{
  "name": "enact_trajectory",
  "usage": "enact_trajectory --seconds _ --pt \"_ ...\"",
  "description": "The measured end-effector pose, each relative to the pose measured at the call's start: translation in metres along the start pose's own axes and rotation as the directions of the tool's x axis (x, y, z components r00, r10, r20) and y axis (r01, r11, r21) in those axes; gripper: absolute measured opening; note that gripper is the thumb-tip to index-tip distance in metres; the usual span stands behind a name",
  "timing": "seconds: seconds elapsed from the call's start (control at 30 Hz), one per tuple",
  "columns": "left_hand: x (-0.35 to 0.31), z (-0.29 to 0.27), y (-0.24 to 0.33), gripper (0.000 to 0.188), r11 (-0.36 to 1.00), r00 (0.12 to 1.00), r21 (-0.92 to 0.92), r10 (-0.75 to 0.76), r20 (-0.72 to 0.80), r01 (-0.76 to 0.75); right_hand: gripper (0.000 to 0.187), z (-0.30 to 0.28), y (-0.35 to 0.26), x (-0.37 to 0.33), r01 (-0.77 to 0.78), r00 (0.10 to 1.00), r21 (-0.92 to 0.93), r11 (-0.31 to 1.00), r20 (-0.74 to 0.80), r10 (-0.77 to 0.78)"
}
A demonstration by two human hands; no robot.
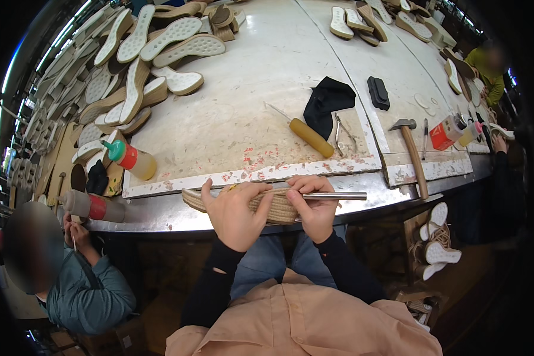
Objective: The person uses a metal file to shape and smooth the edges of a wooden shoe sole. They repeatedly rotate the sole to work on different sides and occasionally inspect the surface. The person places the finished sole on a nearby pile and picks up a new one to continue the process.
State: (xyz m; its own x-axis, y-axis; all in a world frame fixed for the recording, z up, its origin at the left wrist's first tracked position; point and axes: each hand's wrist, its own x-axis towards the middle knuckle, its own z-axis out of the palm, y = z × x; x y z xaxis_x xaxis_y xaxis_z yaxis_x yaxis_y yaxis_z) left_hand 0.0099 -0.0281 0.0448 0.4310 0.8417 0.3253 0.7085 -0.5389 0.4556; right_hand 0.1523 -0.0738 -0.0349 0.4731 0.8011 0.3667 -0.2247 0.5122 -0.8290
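At the near edge of the table, my left hand (236,215) grips a wedge shoe sole (283,207) wrapped in tan braided rope. The sole lies sideways, its toe end poking out left of that hand. My right hand (317,209) is closed around a shiny metal rod (351,196) whose free end points right. Its thumb and fingers also press at the right end of the sole. The rod's other end is hidden by the fingers.
A yellow-handled awl (311,137), pliers (339,133), black cloth (326,105) and hammer (412,154) lie ahead. Glue bottles (133,160) stand at both sides. Many soles (178,50) are piled far left. One person (89,285) sits left; another (486,74) is far right.
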Motion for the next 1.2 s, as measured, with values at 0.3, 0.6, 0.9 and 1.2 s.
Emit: enact_trajectory --seconds 0.3,0.6,0.9,1.2 --pt "0.001 0.001 -0.001 0.017 0.999 1.0 0.028 -0.029 0.007 0.028 0.028 -0.006 0.0 -0.001 -0.094 0.996 0.044 0.995 0.009 0.094" --pt "0.001 -0.001 0.001 0.014 1.0 1.0 0.016 -0.007 0.019 0.006 0.024 0.0 0.002 -0.001 -0.067 0.994 0.022 0.998 -0.085 0.069" --pt "0.003 -0.002 0.002 0.014 1.0 1.0 -0.001 -0.001 0.004 0.001 0.02 0.006 -0.001 0.002 -0.173 0.969 0.078 0.982 -0.163 0.184" --pt "0.004 0.004 0.005 0.021 0.998 0.999 0.046 -0.038 -0.035 0.04 0.017 0.0 -0.005 0.005 -0.182 0.97 0.029 0.983 -0.162 0.184"
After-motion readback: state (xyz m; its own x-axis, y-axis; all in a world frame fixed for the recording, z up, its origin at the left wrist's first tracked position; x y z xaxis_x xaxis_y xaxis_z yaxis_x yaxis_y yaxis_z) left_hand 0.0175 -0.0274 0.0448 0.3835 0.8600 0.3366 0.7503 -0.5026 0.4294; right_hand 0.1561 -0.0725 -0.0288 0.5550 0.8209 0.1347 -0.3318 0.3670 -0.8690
